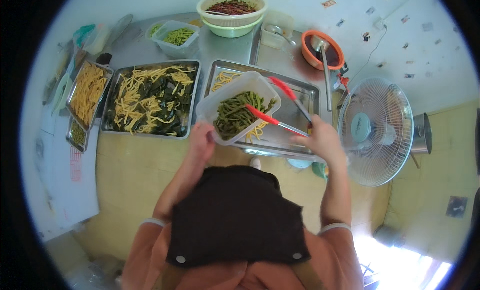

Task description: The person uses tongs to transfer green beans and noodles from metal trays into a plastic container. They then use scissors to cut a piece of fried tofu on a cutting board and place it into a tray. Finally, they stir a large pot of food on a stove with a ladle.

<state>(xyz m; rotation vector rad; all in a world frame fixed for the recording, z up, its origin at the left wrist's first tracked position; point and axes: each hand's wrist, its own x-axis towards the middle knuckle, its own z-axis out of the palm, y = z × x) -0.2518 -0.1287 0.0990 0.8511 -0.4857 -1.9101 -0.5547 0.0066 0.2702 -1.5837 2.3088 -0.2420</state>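
My left hand grips the near left end of a translucent plastic container, which is tilted over a steel tray. Cut green beans, dark and looking cooked, lie in the container. In my right hand is a pair of tongs with red tips, its arms spread apart. One red tip reaches over the beans; the other is beyond the container's right rim. Some yellow noodle-like strips show in the tray around the container, which hides part of it.
Left of the container stands a steel tray of yellow strips and dark kelp-like pieces. A standing fan is close on my right. Farther back are an orange basin with a ladle, a colander of dried chillies, and a tub of green pieces.
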